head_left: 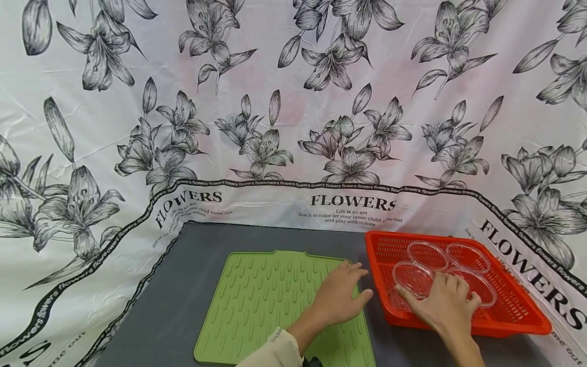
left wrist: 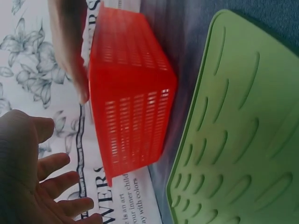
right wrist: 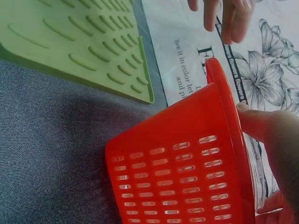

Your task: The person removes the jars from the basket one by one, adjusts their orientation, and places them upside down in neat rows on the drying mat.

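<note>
Several clear round containers with wide rims stand in a red plastic basket (head_left: pixel 390 311) at the right. My right hand (head_left: pixel 447 306) reaches over the basket's near side, thumb and fingers spread above the front containers. Its thumb overlaps the rim of the front-left container (head_left: pixel 408 270); its fingers lie across the front-right container (head_left: pixel 487 293). In the right wrist view, the thumb (right wrist: pixel 254 122) shows just beyond the basket's rim, and the fingertips are partly hidden. My left hand (head_left: pixel 337 298) hovers over the right part of a green ridged mat (head_left: pixel 257 300), fingers loosely extended and holding nothing.
A dark grey cloth surface (head_left: pixel 151 311) lies under the mat and basket. White fabric (head_left: pixel 275 204) with flower drawings and lettering hangs behind and along both sides. Two more clear containers, a back-left one (head_left: pixel 426 255) and a back-right one (head_left: pixel 470 257), stand in the basket.
</note>
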Tool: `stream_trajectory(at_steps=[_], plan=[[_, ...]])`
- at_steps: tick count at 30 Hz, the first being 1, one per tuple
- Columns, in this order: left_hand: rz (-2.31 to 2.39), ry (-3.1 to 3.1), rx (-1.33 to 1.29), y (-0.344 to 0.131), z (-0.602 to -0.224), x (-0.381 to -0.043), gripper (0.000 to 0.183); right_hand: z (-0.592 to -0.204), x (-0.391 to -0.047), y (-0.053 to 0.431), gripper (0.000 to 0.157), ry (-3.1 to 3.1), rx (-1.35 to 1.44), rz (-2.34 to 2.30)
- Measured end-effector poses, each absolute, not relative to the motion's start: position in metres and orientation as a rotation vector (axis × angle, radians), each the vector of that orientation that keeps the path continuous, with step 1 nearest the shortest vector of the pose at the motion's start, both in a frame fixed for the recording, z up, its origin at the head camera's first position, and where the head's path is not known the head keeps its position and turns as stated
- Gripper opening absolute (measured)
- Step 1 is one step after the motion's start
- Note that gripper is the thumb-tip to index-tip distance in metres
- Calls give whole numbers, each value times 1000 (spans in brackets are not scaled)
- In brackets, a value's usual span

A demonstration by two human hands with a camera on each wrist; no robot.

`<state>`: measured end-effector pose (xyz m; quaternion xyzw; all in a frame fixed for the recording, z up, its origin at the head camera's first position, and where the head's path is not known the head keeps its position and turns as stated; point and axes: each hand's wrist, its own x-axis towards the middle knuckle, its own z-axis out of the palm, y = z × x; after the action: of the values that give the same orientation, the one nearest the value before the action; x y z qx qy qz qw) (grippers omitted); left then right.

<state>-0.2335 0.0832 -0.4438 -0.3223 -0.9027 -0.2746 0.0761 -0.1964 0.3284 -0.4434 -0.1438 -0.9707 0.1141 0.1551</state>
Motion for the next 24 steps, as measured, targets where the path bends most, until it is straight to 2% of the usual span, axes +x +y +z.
stream_trajectory(at_steps=[10, 24], plan=[[-734, -2674, -1033, 95, -447, -230, 47, -446, -199, 329, 123, -2807, -428, 352], [-799, -2584, -1018, 101, -450, -229, 42, -451, -199, 329, 112, -2732, -421, 433]])
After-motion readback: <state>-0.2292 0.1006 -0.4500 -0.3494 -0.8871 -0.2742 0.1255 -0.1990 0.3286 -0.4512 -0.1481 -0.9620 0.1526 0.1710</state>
